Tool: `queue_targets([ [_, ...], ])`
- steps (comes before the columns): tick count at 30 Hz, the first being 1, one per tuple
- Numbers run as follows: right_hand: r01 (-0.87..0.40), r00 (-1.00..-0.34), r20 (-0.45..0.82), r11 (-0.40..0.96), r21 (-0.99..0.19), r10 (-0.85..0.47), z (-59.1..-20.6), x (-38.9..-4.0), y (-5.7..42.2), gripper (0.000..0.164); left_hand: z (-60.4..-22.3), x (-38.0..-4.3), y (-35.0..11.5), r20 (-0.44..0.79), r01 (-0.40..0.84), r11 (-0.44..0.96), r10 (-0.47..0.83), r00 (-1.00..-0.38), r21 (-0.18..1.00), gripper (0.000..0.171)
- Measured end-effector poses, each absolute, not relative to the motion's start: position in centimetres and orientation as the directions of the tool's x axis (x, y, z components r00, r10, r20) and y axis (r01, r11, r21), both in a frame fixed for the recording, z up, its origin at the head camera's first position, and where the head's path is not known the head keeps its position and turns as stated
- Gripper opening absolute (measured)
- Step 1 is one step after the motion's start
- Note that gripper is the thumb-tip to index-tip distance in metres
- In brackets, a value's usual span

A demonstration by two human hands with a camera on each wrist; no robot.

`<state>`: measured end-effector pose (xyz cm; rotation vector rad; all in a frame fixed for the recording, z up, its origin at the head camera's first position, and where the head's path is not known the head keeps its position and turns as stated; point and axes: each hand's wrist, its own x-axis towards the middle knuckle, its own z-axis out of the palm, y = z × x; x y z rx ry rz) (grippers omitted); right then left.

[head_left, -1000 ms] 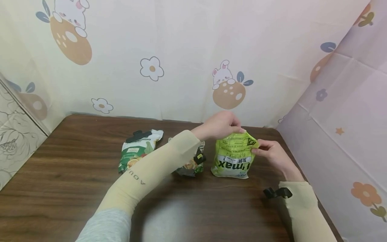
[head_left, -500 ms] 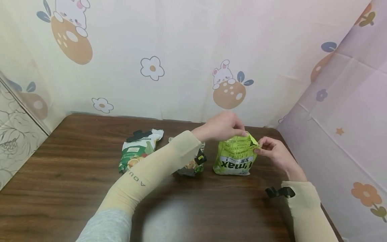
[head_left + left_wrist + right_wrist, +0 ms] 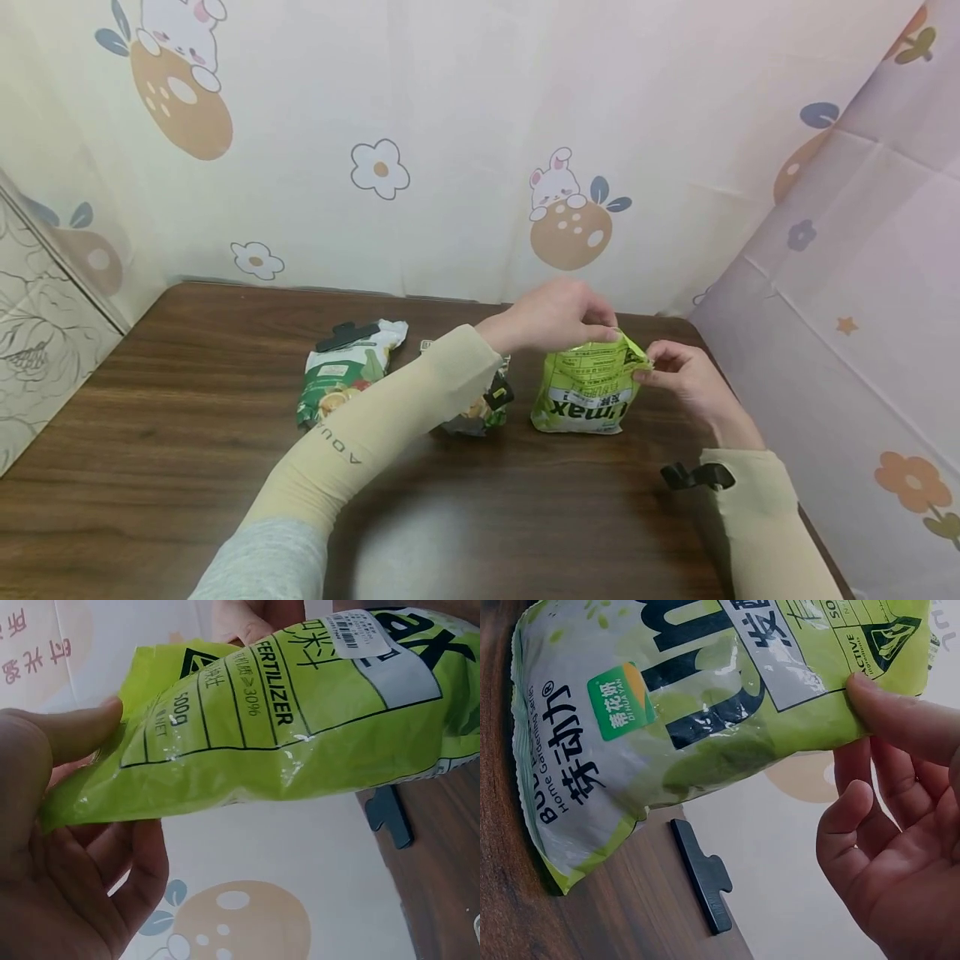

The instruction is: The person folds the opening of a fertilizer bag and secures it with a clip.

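A lime-green bag of fertilizer [image 3: 588, 392] stands at the right of the table, its large lettering upside down in the head view. My left hand [image 3: 557, 315] pinches its top edge, thumb on the printed side in the left wrist view. With thumb and fingers, my right hand [image 3: 692, 382] grips the top right corner. The film between both hands is creased. Behind the bag, a black sealing clip [image 3: 703, 877] lies on the table in the right wrist view; the head view hides it.
Left of the fertilizer bag lie a white-and-green food bag [image 3: 341, 379] with a black clip [image 3: 347, 335] and another bag [image 3: 476, 414] with a dark clip [image 3: 498, 392], partly behind my left forearm. A patterned curtain [image 3: 465, 208] hangs along the table's back.
The fertilizer bag has shifted slightly right, its base drawing back a little. Both hands have moved a little right with it, still holding its top.
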<state>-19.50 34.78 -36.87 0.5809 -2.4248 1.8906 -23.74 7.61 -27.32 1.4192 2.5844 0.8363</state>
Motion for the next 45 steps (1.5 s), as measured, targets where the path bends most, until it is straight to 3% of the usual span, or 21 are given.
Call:
queue_targets([
  [7,-0.335,-0.896,0.28,0.111,-0.936,-0.343,-37.0,-19.8,34.7,0.024,-27.1,-23.5,8.2,0.17,0.808,0.456,0.823,-0.542,0.374,0.021],
  [14,-0.322,-0.9,0.262,0.125,-0.938,-0.35,-37.2,-19.8,34.7,0.024,-26.9,-23.1,9.0,0.171,0.842,0.5,0.828,-0.534,0.204,0.025],
  [29,-0.347,-0.886,0.303,0.067,-0.935,-0.352,-37.4,-20.1,34.2,0.025,-26.6,-23.2,8.3,0.26,0.861,0.397,0.837,-0.482,0.318,0.017],
  [35,-0.359,-0.875,0.294,0.106,-0.927,-0.384,-37.3,-20.0,34.7,0.023,-26.6,-22.9,8.3,0.278,0.865,0.391,0.833,-0.478,0.315,0.017],
  [42,-0.332,-0.804,0.348,-0.122,-0.935,-0.483,-35.8,-19.3,35.1,0.038,-26.4,-22.5,8.9,0.249,0.858,0.421,0.833,-0.494,0.294,0.018],
  [45,-0.326,-0.834,0.31,-0.044,-0.944,-0.456,-34.8,-19.4,34.4,0.035,-26.5,-22.5,8.9,0.253,0.859,0.419,0.832,-0.493,0.294,0.019],
])
